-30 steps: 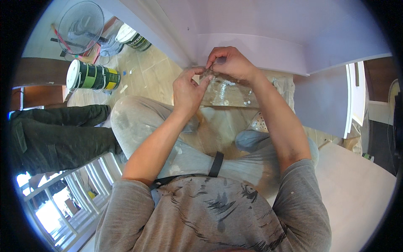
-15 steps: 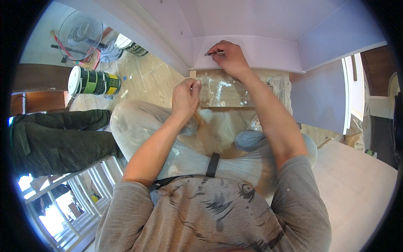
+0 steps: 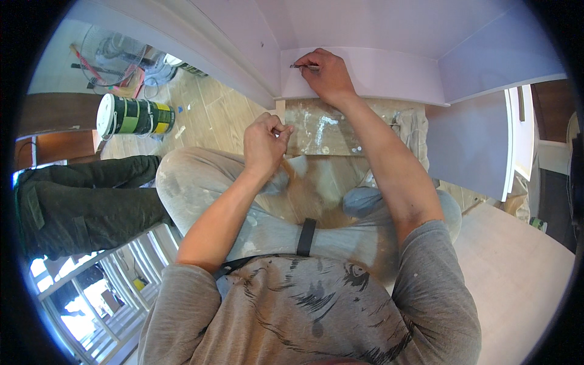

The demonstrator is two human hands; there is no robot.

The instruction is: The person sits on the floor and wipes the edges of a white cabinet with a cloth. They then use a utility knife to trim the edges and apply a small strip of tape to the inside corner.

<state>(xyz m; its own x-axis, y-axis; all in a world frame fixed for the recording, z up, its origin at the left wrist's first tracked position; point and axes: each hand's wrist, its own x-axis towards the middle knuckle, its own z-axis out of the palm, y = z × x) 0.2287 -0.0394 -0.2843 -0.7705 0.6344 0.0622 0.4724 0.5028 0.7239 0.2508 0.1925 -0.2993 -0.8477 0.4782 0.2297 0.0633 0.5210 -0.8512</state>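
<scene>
My right hand (image 3: 329,75) is closed on a small thin metallic tool (image 3: 297,66), whose dark tip sticks out to the left of my fingers. It works at the left part of the pale lilac bottom panel (image 3: 392,76) inside an open cabinet; whether the tip touches the panel I cannot tell. My left hand (image 3: 265,141) hovers lower down, over my bent knee, with thumb and fingers pinched together. What it holds, if anything, is too small to make out. Below the panel lies a paint-spotted board (image 3: 310,125) with white smears.
On the left, a green and white bucket (image 3: 131,115) lies near a fan (image 3: 118,55) on the wood-look floor (image 3: 201,100). Dark trousers (image 3: 91,207) and a white ladder-like frame (image 3: 115,280) are closer. A large pale board (image 3: 517,274) lies at the right, below a cabinet panel (image 3: 465,137).
My right hand and its tool have moved slightly up and left along the panel. My left hand has shifted a little left, its fingers more curled. The view has tilted slightly.
</scene>
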